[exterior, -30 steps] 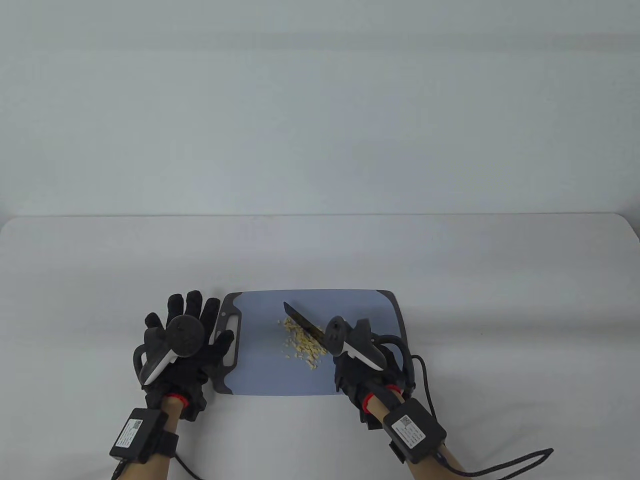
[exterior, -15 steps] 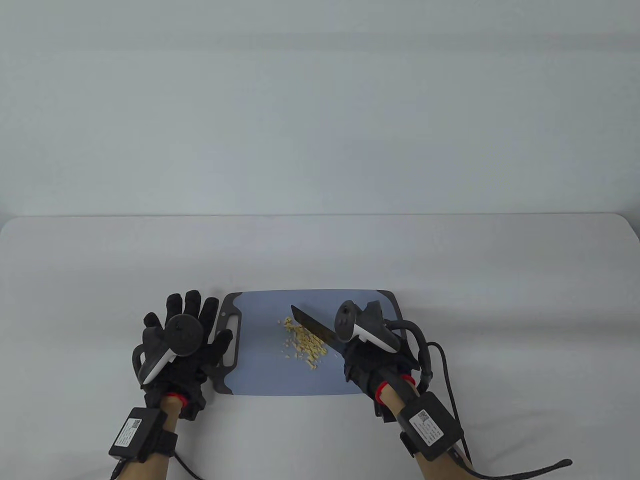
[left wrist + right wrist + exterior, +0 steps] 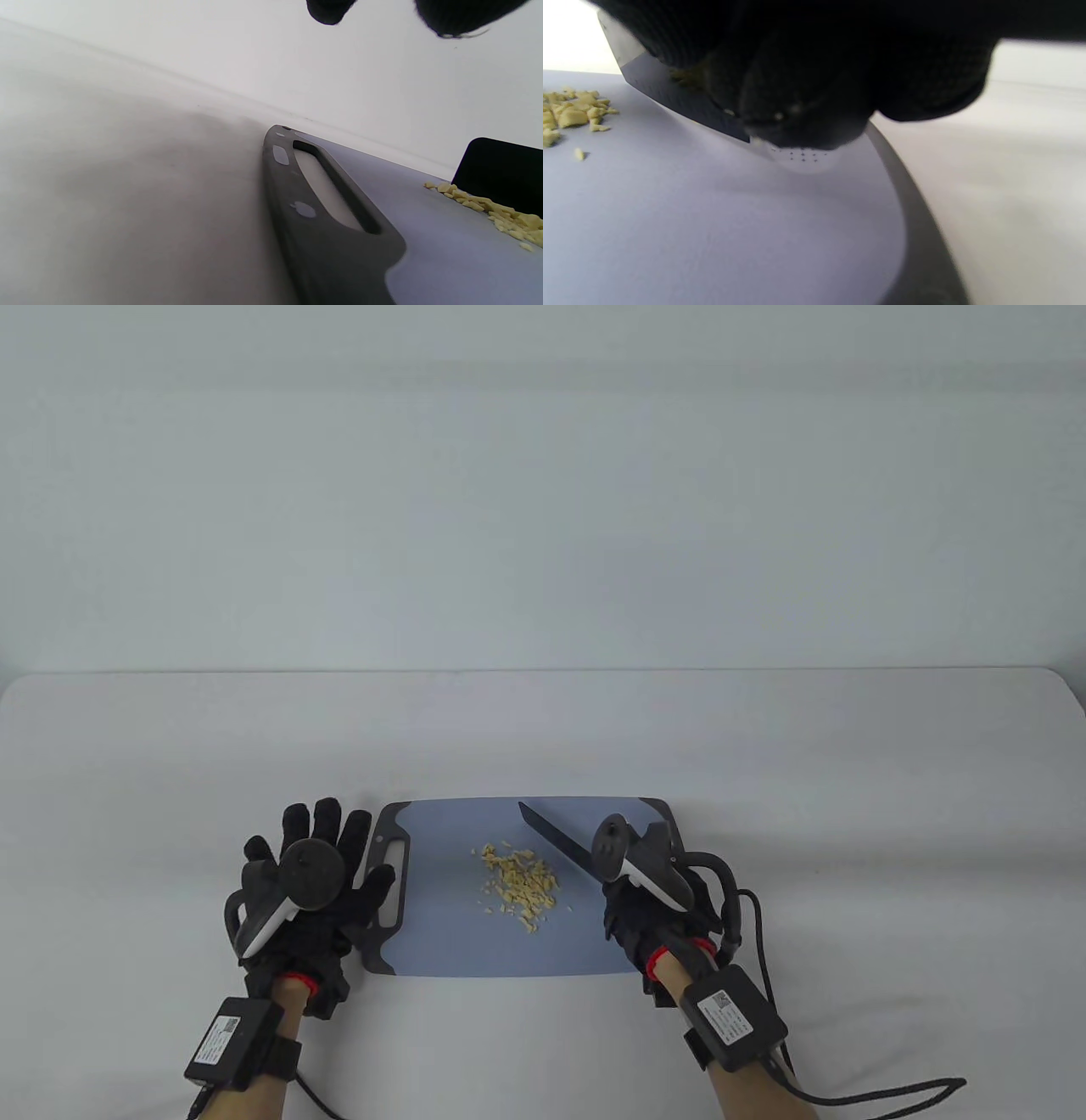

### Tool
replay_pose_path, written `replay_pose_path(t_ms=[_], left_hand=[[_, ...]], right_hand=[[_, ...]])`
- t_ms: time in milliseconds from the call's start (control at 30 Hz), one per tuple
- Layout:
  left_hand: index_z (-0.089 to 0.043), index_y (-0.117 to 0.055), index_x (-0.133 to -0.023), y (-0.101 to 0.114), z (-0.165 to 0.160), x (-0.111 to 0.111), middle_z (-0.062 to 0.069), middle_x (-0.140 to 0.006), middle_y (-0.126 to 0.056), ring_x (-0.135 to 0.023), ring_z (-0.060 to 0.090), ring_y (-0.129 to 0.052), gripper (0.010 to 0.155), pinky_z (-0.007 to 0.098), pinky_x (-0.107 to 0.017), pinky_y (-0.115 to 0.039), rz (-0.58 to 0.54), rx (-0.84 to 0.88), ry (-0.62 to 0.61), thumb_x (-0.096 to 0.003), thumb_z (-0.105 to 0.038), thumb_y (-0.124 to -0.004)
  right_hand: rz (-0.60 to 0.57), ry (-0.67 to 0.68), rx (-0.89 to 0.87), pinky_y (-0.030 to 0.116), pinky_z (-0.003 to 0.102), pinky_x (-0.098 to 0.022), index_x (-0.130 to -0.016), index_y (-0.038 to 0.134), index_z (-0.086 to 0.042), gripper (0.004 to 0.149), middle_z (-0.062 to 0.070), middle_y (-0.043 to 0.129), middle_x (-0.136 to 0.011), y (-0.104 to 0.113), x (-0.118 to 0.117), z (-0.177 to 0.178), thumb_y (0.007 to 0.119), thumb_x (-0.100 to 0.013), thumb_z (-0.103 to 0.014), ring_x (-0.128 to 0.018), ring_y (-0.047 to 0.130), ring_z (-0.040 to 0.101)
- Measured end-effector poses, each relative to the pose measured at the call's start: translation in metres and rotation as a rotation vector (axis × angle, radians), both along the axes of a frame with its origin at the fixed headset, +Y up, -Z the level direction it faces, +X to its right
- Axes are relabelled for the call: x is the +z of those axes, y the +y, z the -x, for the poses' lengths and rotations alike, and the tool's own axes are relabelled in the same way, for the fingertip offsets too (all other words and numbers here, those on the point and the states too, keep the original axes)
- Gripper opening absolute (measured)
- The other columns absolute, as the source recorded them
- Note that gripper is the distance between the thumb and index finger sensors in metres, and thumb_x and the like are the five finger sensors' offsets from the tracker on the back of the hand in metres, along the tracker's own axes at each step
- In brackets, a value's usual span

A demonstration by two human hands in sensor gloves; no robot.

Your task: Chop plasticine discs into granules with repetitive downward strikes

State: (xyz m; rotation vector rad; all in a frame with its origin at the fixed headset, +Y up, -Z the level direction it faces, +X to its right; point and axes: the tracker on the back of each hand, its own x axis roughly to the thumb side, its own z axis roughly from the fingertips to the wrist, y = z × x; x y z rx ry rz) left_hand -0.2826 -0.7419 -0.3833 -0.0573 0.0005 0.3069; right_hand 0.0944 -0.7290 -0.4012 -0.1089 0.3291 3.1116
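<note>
A pile of small yellow plasticine granules lies in the middle of a blue cutting board with a dark rim. The granules also show in the left wrist view and the right wrist view. My right hand grips a black knife by its handle over the board's right side; the blade points up-left, to the right of the pile. In the right wrist view the blade hangs just above the board. My left hand rests flat with fingers spread at the board's handle end.
The board lies near the front edge of a white table. A black cable trails from my right wrist across the table's front right. The board's handle slot shows in the left wrist view.
My right hand has moved the knife to the right, off the pile and clear of the granules. My left hand has stayed in place.
</note>
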Motion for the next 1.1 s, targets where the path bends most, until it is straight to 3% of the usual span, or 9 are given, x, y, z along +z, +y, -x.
replay_pose_path(t_ms=[167, 300, 467, 767, 900, 1100], left_hand=[[-0.049, -0.038, -0.112, 0.0, 0.0, 0.0, -0.011, -0.124, -0.022, -0.121, 0.029, -0.014, 0.082, 0.072, -0.076, -0.011, 0.003, -0.001, 0.001, -0.0389, -0.08, -0.058], [-0.05, -0.038, -0.112, 0.001, 0.002, 0.001, -0.011, -0.124, -0.022, -0.121, 0.029, -0.014, 0.082, 0.072, -0.076, -0.011, -0.001, 0.012, 0.008, -0.0388, -0.08, -0.058], [-0.049, -0.039, -0.112, 0.003, 0.006, 0.001, -0.011, -0.124, -0.022, -0.121, 0.029, -0.014, 0.081, 0.071, -0.076, -0.01, -0.006, 0.029, 0.02, -0.0389, -0.08, -0.058], [-0.049, -0.038, -0.112, 0.003, 0.007, 0.001, -0.011, -0.124, -0.022, -0.121, 0.029, -0.013, 0.082, 0.071, -0.076, -0.01, -0.002, 0.034, 0.025, -0.0389, -0.08, -0.058], [-0.049, -0.039, -0.112, 0.002, 0.008, 0.001, -0.011, -0.124, -0.022, -0.121, 0.029, -0.013, 0.082, 0.071, -0.076, -0.01, -0.002, 0.037, 0.027, -0.0389, -0.08, -0.058], [-0.049, -0.039, -0.112, 0.003, 0.01, 0.0, -0.011, -0.124, -0.022, -0.121, 0.029, -0.013, 0.082, 0.071, -0.076, -0.01, -0.001, 0.047, 0.033, -0.0388, -0.08, -0.058]], right_hand=[[0.058, 0.056, -0.064, 0.089, 0.05, -0.039, -0.087, 0.087, -0.037, 0.046, -0.003, 0.099, -0.065, 0.002, 0.001, 0.003, 0.08, -0.042, -0.045, -0.039, 0.106, 0.019], [0.056, 0.067, -0.036, 0.088, 0.051, -0.042, -0.087, 0.087, -0.04, 0.045, 0.001, 0.099, -0.069, 0.016, 0.0, -0.001, 0.082, -0.042, -0.045, -0.043, 0.106, 0.02], [0.031, 0.047, -0.079, 0.086, 0.054, -0.047, -0.087, 0.085, -0.041, 0.045, 0.002, 0.096, -0.074, 0.026, -0.014, -0.006, 0.082, -0.042, -0.045, -0.05, 0.105, 0.023], [0.037, 0.136, -0.046, 0.072, 0.063, -0.062, -0.085, 0.082, -0.046, 0.043, -0.001, 0.09, -0.085, 0.012, -0.072, 0.029, 0.083, -0.042, -0.042, -0.07, 0.097, 0.026], [0.003, 0.224, -0.017, 0.066, 0.067, -0.067, -0.083, 0.082, -0.049, 0.042, -0.011, 0.09, -0.088, -0.001, -0.093, 0.054, 0.082, -0.042, -0.041, -0.079, 0.093, 0.025], [-0.013, 0.4, 0.013, 0.06, 0.07, -0.07, -0.082, 0.081, -0.051, 0.043, -0.014, 0.09, -0.088, -0.006, -0.086, 0.066, 0.085, -0.043, -0.035, -0.083, 0.089, 0.024]])
